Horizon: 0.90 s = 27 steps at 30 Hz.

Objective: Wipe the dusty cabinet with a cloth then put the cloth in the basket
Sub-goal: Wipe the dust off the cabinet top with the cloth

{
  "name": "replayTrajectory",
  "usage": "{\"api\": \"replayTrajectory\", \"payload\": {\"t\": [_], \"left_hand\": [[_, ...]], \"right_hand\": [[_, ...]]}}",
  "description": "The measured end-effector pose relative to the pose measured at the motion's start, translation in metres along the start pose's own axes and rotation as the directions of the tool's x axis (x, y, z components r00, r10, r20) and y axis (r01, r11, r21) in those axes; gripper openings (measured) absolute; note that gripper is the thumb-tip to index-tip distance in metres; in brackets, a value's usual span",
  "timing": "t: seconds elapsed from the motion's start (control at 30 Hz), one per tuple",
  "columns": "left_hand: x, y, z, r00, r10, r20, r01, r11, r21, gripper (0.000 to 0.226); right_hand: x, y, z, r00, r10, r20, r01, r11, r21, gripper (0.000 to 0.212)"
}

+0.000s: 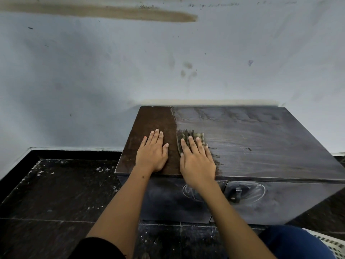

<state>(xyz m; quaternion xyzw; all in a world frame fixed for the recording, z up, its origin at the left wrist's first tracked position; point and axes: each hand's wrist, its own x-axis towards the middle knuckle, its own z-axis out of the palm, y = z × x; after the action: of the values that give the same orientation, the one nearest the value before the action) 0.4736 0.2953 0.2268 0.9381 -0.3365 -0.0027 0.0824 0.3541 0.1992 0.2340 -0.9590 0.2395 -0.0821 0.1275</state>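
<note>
A low dark wooden cabinet [261,139] stands against the wall. The left strip of its top is clean brown; the rest carries grey dust. My right hand [196,157] presses flat, fingers straight, on a green checked cloth [188,135] at the border between the clean and dusty parts. Most of the cloth is hidden under the fingers. On the clean strip beside it, my left hand [152,152] rests flat with fingers straight. A white slatted basket [330,243] shows at the bottom right corner, partly cut off by the frame.
A pale, stained wall [168,62] rises right behind the cabinet. The cabinet front has two dusty doors with a metal latch [236,193]. Dark tiled floor [56,193] with white specks lies to the left. My knee in blue cloth [291,242] is at bottom right.
</note>
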Motion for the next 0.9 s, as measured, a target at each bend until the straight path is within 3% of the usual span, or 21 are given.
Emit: {"api": "replayTrajectory", "payload": {"t": [0.13, 0.4, 0.6, 0.7, 0.9], "left_hand": [[0.003, -0.002, 0.003, 1.000, -0.012, -0.013, 0.012, 1.000, -0.009, 0.056], [0.003, 0.002, 0.001, 1.000, -0.026, -0.015, 0.026, 1.000, -0.010, 0.055], [0.004, 0.006, 0.000, 0.999, -0.022, -0.050, 0.024, 0.999, 0.042, 0.056], [0.004, 0.005, 0.001, 0.998, -0.022, -0.059, 0.025, 0.999, 0.042, 0.056], [0.005, 0.002, 0.001, 1.000, -0.018, -0.003, 0.018, 1.000, 0.021, 0.056]], "right_hand": [[-0.034, -0.005, 0.001, 0.998, 0.038, -0.046, -0.040, 0.998, -0.041, 0.053], [0.091, -0.014, 0.005, 0.990, 0.044, 0.138, -0.044, 0.999, -0.005, 0.054], [-0.007, -0.015, 0.004, 0.998, 0.055, -0.024, -0.054, 0.998, 0.037, 0.053], [-0.036, -0.016, -0.001, 0.998, 0.055, 0.008, -0.055, 0.998, -0.001, 0.055], [0.065, -0.022, 0.002, 0.992, 0.068, 0.105, -0.071, 0.997, 0.022, 0.057]]}}
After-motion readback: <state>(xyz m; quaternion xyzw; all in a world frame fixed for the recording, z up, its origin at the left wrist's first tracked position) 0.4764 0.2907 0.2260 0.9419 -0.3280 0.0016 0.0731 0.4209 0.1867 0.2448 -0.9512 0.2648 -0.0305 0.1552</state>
